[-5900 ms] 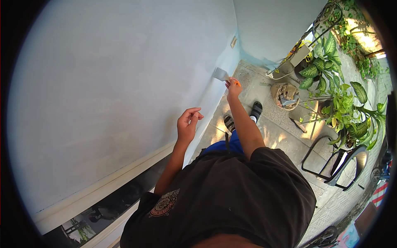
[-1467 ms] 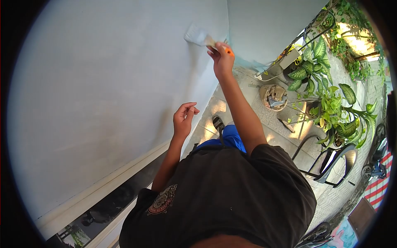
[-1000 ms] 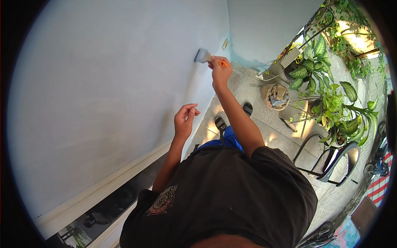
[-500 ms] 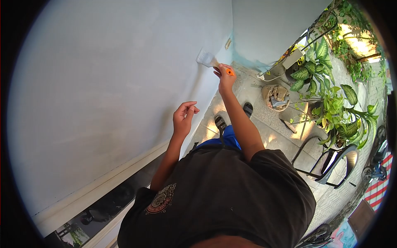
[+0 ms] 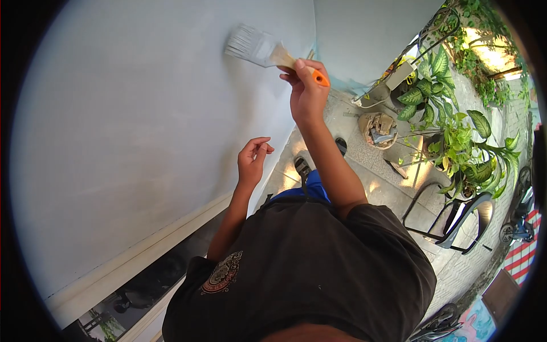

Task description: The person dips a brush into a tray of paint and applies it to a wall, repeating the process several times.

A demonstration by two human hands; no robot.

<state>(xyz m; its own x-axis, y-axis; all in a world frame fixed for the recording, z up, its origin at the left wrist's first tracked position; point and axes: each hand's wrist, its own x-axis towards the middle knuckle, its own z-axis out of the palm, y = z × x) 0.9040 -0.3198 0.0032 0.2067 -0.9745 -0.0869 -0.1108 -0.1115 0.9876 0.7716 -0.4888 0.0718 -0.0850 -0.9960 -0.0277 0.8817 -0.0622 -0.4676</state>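
My right hand [image 5: 308, 94] grips a wide paintbrush [image 5: 266, 50] by its handle, which is bare wood near the head and orange at the end. White paint coats its bristles and ferrule. The bristles point left, close over the pale grey-white wall [image 5: 131, 108], and a soft shadow falls below them. Lower down, my left hand [image 5: 254, 162] hovers beside the same wall, holding nothing, its fingers loosely bent and apart.
A corner joins a second wall [image 5: 370, 43] with bluish patches near its base. On the tiled floor stand a bag of debris [image 5: 378, 130], leafy potted plants [image 5: 461, 151] and a black-framed chair [image 5: 456, 222]. A ledge [image 5: 142, 248] runs along the wall's lower-left side.
My right hand has risen with the paintbrush and come nearer the camera; the bristles now sit farther up and left over the wall. My left hand stays nearly still.
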